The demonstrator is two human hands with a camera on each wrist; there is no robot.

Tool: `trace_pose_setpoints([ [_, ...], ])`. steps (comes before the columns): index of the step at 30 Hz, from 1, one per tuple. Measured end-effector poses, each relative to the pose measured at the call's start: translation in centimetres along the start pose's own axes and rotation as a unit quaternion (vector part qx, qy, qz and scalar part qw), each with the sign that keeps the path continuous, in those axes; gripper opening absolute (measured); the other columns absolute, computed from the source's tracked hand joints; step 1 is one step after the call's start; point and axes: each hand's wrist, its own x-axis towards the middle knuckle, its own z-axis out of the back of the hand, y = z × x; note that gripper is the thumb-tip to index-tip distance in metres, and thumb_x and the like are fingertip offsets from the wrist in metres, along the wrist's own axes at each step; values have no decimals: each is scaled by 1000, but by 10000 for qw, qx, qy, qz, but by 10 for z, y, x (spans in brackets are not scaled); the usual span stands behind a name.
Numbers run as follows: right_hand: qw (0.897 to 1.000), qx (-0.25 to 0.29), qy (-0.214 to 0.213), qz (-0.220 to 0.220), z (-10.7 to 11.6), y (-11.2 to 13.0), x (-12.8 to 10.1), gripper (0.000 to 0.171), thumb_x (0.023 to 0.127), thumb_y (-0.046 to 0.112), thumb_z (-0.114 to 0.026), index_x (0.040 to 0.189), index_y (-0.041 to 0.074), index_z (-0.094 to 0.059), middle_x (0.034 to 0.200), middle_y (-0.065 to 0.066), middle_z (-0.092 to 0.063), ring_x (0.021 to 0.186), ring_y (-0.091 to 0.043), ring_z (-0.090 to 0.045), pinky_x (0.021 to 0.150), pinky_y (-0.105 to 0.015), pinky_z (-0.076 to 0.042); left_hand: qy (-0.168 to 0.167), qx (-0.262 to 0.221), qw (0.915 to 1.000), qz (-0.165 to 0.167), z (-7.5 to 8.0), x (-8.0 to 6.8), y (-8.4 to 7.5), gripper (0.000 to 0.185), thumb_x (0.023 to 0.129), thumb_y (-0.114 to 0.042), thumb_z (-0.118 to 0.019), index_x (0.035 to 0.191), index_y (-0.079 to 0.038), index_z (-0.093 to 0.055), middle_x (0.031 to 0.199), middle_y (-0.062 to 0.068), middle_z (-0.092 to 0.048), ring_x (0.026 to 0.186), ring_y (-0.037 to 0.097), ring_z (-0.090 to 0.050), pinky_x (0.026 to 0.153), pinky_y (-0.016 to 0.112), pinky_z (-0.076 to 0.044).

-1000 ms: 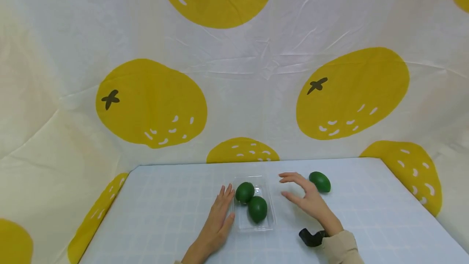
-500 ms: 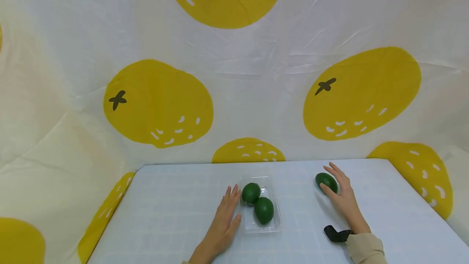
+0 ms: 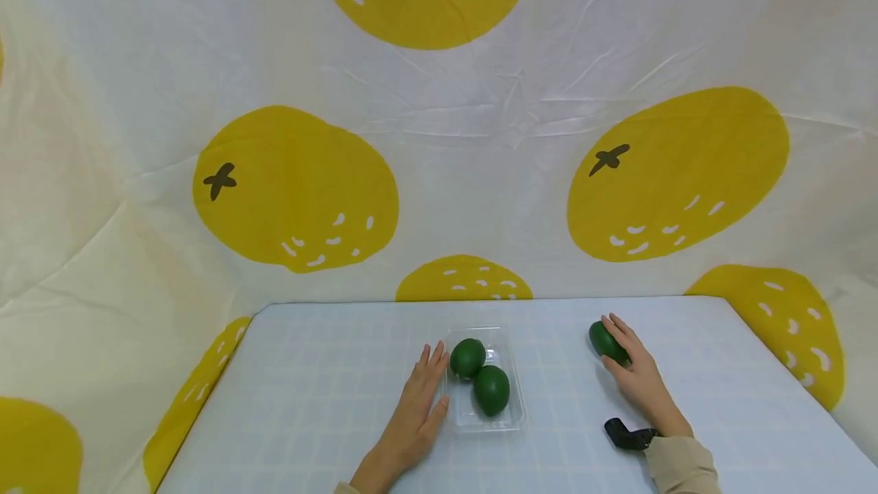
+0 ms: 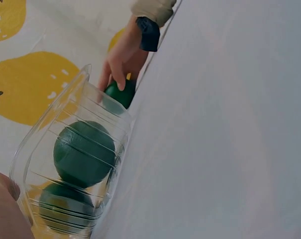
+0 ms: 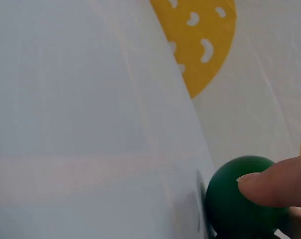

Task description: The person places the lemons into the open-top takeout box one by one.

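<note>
My right hand grips a dark green oval fruit on the table, right of a clear plastic box. The right wrist view shows the thumb pressed on this smooth fruit; its far side is hidden. Two similar green fruits, one farther back and one nearer, lie touching inside the clear box. Along the box's left side rests my left hand, its fingers straight. Up close, the left wrist view has the box's see-through wall beside part of that hand.
A black band-like device sits at my right wrist by the beige sleeve. A pale checked cloth covers the table. Behind its far edge hangs a white curtain printed with yellow fruit.
My right hand has moved right, from near the box to the lone fruit, and its fingers have come down round it. The left hand stays by the box. The head view has shifted slightly.
</note>
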Motion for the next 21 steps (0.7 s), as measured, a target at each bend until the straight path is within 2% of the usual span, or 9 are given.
trace_pose_setpoints([
  [2,9999,-60,127,-28,4,2,1,68,89,-4,-63,152,9,-41,156,-25,-31,143,-45,-25,111,-48,-28,48,-16,10000,27,1,2,0,63,100,-16,-47,157,-6,-24,164,11,-19,150,38,-10,121,37,-5],
  [4,9995,-164,262,1,7,3,2,68,89,-4,-64,152,8,-41,154,-26,-33,138,-54,-28,112,-27,-26,70,-44,9999,57,2,4,0,63,100,-16,-48,157,-7,-24,164,10,-18,150,37,-11,122,37,-5],
  [7,9990,-305,336,21,9,6,7,65,89,1,-69,149,3,-44,151,-26,-38,133,-54,-35,97,-2,-23,43,-111,9999,85,4,5,0,63,99,-15,-49,157,-7,-25,164,9,-19,150,38,-12,121,39,-6],
  [10,9992,-324,225,-84,8,8,9,66,84,6,-77,144,1,-50,145,-23,-46,126,-44,-46,88,-3,-35,44,-168,9998,60,5,6,1,62,99,-14,-48,157,-6,-26,164,10,-20,150,39,-13,121,42,-7],
  [12,9992,-294,109,-237,7,9,9,67,79,8,-82,139,2,-54,139,-19,-52,119,-31,-51,84,-7,-41,69,-212,9997,46,5,5,2,61,100,-14,-47,157,-6,-25,164,11,-20,150,39,-13,121,44,-8],
  [15,9988,-222,-2,-441,5,7,7,68,74,12,-88,133,3,-56,134,-16,-55,110,-9,-49,81,-12,-46,82,-191,9998,34,5,4,3,60,101,-15,-47,157,-5,-26,164,11,-20,149,40,-14,121,42,-7],
  [17,9986,-168,-9,-498,4,6,5,69,72,14,-89,132,3,-56,136,-16,-55,108,1,-46,81,-11,-46,47,-180,9998,-1,4,2,3,60,101,-15,-47,156,-5,-27,164,12,-21,148,42,-15,121,42,-7],
  [19,9986,-120,-12,-514,3,4,2,70,72,16,-90,131,3,-55,140,-17,-53,109,4,-45,81,-9,-44,23,-179,9998,-19,4,1,1,59,101,-15,-47,156,-4,-28,163,11,-21,148,44,-16,121,41,-6],
  [21,9985,-82,25,-532,3,3,0,71,73,18,-89,132,2,-54,144,-18,-51,111,0,-46,82,-8,-43,20,-203,9998,17,4,0,-1,59,101,-15,-48,156,-4,-28,164,11,-21,148,43,-15,121,40,-5],
])
